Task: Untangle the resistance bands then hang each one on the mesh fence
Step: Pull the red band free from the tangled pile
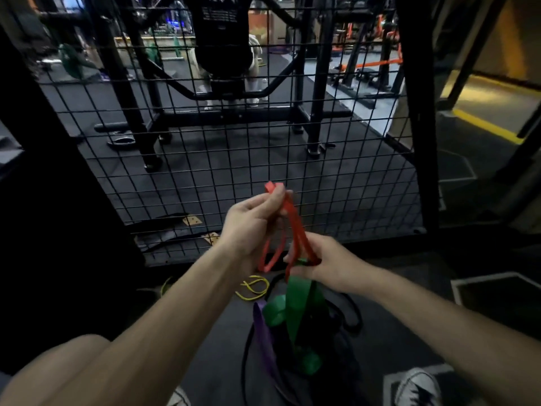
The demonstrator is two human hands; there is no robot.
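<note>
The mesh fence (pixel 234 159) is standing across the far side of the scene, a black wire grid with gym racks showing behind it, and nothing appears to be hanging on it yet, so it is waiting as the place where each band will end up. On the dark floor (pixel 409 332) near the person's feet, the tangled bundle is hanging and pooling: a wide green band (pixel 298 303) is dropping from the right hand, a purple band (pixel 262 332) is trailing to its left, and black bands (pixel 349 315) are looping around to the right, all apparently knotted together. A thin yellow band (pixel 253 288) is lying apart on the floor, just to the left of the bundle. The red band (pixel 294 230) is being stretched upward out of the bundle, likely so it can be worked free of the others. The left hand (pixel 251 221) is pinching the red band's top loop and lifting it toward the fence, while the right hand (pixel 325 263), lower and to the right, is closing around the junction where the red strands are meeting the green band, seemingly holding the knot steady. A shoe (pixel 418 388) is showing at the near right.
</note>
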